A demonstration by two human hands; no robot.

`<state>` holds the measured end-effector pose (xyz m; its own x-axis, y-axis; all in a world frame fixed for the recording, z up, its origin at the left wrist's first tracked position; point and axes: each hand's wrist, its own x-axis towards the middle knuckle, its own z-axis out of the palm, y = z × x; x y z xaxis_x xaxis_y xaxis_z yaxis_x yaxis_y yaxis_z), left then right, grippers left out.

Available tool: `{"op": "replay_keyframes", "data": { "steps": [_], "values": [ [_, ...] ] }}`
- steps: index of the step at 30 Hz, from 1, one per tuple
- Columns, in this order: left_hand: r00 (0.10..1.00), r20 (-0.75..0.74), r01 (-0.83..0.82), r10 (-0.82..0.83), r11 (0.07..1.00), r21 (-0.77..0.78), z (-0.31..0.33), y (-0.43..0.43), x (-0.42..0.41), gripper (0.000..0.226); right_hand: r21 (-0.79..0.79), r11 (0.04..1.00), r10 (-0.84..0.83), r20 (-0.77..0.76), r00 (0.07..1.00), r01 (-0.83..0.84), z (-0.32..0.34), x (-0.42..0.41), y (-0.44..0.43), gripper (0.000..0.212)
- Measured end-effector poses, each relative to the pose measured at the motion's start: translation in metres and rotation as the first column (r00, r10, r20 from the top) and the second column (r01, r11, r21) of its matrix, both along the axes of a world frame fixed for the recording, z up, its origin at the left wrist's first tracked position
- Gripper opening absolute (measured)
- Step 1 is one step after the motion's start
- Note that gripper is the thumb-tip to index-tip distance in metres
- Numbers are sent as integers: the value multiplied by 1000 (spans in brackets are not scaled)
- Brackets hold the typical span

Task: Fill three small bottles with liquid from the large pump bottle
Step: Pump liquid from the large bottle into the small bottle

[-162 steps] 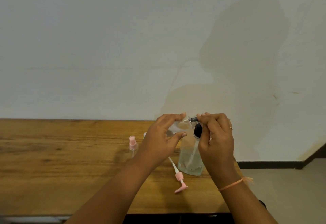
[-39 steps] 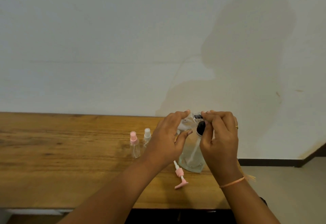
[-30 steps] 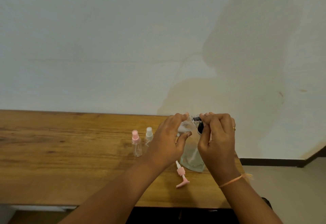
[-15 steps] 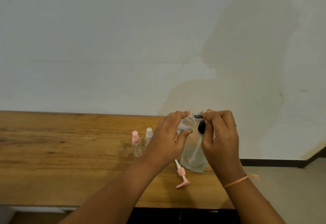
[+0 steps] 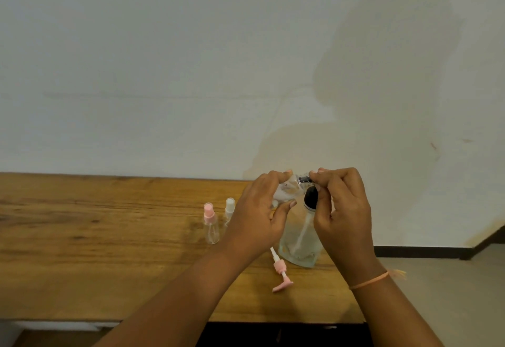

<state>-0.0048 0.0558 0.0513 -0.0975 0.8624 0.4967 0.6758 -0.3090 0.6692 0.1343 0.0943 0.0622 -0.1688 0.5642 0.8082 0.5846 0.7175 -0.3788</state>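
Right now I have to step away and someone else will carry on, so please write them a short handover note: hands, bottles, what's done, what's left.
Left hand holds a small clear bottle tipped sideways by the top of the large bottle.
Right hand pinches a small dark part at that small bottle's mouth; what it is cannot be told.
The large bottle stands on the table; a pink pump head lies in front of it.
The pink-capped bottle and white-capped bottle stand capped to the left.
Done: fill levels cannot be told. Left: probably filling and capping all three.
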Motion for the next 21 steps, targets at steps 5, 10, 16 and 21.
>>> {"op": "replay_keyframes", "data": {
  "steps": [5,10,16,21],
  "values": [
    [999,32,18,-16,999,-41,-3,4,3,38,-10,1000,-16,-32,999,16,-7,-2,5,22],
    [998,63,36,-31,996,-78,-10,2,6,40,-16,1000,-8,-9,1000,8,-12,-1,2,27],
    [999,43,-7,6,999,37,-9,1,8,41,4,1000,2,-29,1000,-2,-2,1,-2,21],
    [999,54,-12,9,999,51,-7,3,9,42,-2,1000,3,-36,999,-3,-1,3,1,21]
  ]
}}
